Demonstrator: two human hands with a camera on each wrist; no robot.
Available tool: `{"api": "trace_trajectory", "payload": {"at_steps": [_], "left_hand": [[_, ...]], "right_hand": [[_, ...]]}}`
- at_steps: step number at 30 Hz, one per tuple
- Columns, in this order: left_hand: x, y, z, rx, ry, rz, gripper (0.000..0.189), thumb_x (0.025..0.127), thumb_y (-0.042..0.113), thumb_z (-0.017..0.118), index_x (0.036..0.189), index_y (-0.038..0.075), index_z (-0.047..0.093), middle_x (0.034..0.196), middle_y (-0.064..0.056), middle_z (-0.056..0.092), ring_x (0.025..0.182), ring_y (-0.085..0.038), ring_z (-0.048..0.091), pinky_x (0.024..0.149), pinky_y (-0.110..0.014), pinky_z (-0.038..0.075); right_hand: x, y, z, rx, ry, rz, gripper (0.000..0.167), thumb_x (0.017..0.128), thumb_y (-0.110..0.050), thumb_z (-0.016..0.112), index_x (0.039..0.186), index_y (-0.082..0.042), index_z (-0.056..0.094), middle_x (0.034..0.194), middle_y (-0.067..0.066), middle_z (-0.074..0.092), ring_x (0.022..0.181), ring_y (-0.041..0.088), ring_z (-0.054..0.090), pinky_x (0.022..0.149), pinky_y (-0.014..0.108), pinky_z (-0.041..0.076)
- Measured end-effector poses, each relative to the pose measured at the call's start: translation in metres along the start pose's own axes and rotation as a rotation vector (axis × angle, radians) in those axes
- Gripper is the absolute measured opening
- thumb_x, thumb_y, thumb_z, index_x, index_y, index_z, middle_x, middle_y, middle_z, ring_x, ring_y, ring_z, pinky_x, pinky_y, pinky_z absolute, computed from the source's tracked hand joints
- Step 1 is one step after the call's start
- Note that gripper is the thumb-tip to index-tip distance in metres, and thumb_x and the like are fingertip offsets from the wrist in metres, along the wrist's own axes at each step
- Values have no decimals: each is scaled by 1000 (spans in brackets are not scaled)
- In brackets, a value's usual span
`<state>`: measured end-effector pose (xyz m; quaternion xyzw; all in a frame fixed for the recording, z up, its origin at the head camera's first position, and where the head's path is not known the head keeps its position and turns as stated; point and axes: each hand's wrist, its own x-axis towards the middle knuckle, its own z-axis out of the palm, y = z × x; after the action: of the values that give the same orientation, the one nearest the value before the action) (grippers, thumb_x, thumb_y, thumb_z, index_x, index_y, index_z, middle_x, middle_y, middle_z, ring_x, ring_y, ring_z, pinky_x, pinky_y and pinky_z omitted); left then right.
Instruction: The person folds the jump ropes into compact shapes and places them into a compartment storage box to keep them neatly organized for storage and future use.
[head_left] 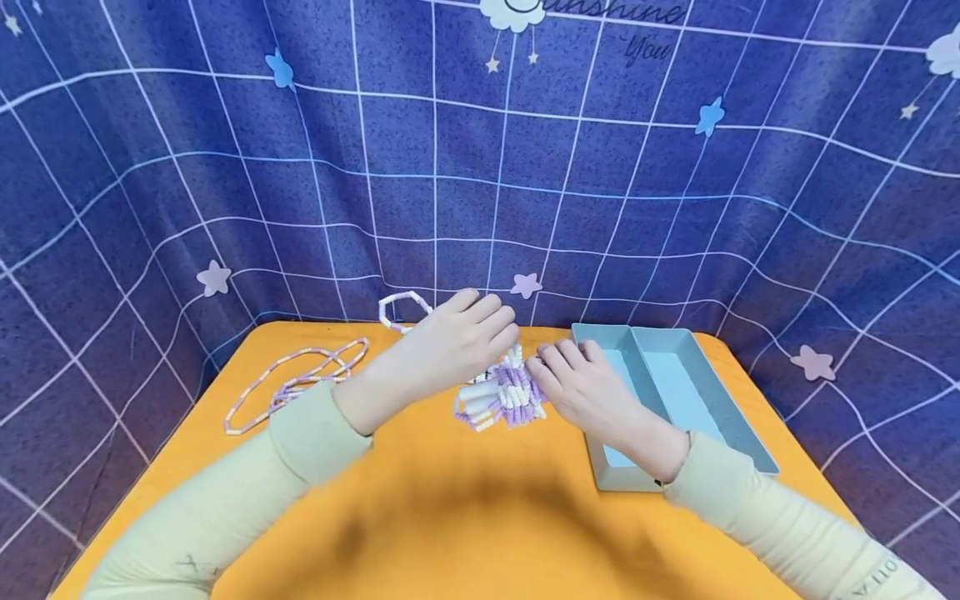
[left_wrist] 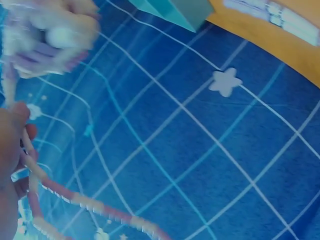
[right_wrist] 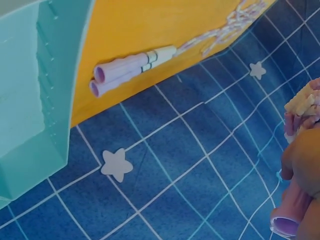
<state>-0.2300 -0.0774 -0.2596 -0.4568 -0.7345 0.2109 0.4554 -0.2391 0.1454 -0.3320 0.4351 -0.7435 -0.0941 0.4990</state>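
Note:
A jump rope of purple and white beads is gathered into a thick bundle (head_left: pixel 513 392) between the two hands, above the table. My left hand (head_left: pixel 465 337) pinches a beaded strand (left_wrist: pixel 90 204) coming off that bundle. Part of the strand hangs as a loop (head_left: pixel 402 297) behind the left wrist. My right hand (head_left: pixel 585 387), at the right side of the bundle, has its fingers wrapped round a purple handle (right_wrist: pixel 294 202), whose hollow end sticks out below them. Most of the handle is hidden by the fingers.
A second beaded jump rope (head_left: pixel 251 406) lies on the left of the orange table (head_left: pixel 420 517). Its two purple and white handles (right_wrist: pixel 120 74) lie side by side. The blue-grey two-compartment tray (head_left: pixel 615 479) stands under the right forearm. A blue gridded curtain (head_left: pixel 465 208) hangs behind.

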Motion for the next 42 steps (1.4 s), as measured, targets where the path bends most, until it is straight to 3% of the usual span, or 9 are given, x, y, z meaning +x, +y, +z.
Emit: {"api": "trace_trajectory", "payload": {"at_steps": [4, 12, 19, 22, 28, 32, 38, 42], "left_hand": [[-5, -6, 10, -6, -7, 9, 25, 98, 8, 28, 89, 10, 52, 84, -1, 49, 79, -19, 45, 75, -31, 36], [-19, -26, 28, -67, -54, -34, 23, 97, 6, 29, 96, 7, 52, 97, -5, 52, 92, -23, 46, 84, -35, 37], [-37, -42, 52, -65, -25, -78, 25, 98, 8, 27, 97, 5, 52, 100, -7, 54, 98, -26, 47, 85, -37, 36], [-42, -45, 60, -63, -7, -78, 25, 98, 7, 27, 96, 5, 52, 98, -8, 54, 94, -26, 46, 83, -36, 36], [-47, -40, 69, -81, -13, -83, 22, 98, 9, 29, 97, 6, 51, 97, -6, 53, 92, -25, 46, 82, -36, 36], [-49, -34, 74, -123, -28, -96, 22, 97, 11, 30, 100, 7, 52, 100, -7, 53, 95, -25, 47, 83, -36, 36], [-54, -15, 86, -178, -54, -126, 22, 96, 12, 33, 101, 6, 54, 99, -7, 54, 94, -25, 48, 80, -35, 38], [-59, 0, 94, -199, -21, -146, 21, 97, 18, 37, 98, 6, 54, 96, -8, 53, 90, -25, 49, 76, -34, 38]], "right_hand": [[-2, -1, -3, 31, -39, -23, 24, 100, -11, 28, 100, -5, 52, 87, 8, 50, 76, 26, 46, 61, 37, 32], [-7, -2, -5, 117, -39, -64, 26, 101, -11, 28, 104, -6, 53, 95, 8, 55, 83, 26, 51, 63, 36, 33], [-13, 1, -9, 157, -122, -57, 31, 102, -12, 23, 109, -6, 52, 102, 7, 55, 90, 26, 51, 68, 36, 36], [-15, 3, -10, 204, -117, -51, 30, 103, -11, 22, 111, -6, 50, 103, 9, 55, 91, 26, 50, 70, 37, 35], [-13, 5, -9, 265, -26, -42, 26, 102, -9, 25, 109, -4, 49, 102, 10, 55, 90, 28, 52, 70, 37, 36], [-13, 5, -11, 266, -16, -7, 27, 103, -10, 21, 109, -3, 46, 103, 12, 53, 91, 29, 52, 72, 38, 37], [-9, 7, -10, 277, 59, 68, 18, 103, -10, 27, 109, -3, 43, 101, 14, 52, 85, 28, 51, 67, 37, 36], [-5, 7, -8, 285, 112, 97, 16, 102, -8, 29, 109, -2, 42, 100, 14, 52, 81, 27, 50, 66, 37, 37]]}}
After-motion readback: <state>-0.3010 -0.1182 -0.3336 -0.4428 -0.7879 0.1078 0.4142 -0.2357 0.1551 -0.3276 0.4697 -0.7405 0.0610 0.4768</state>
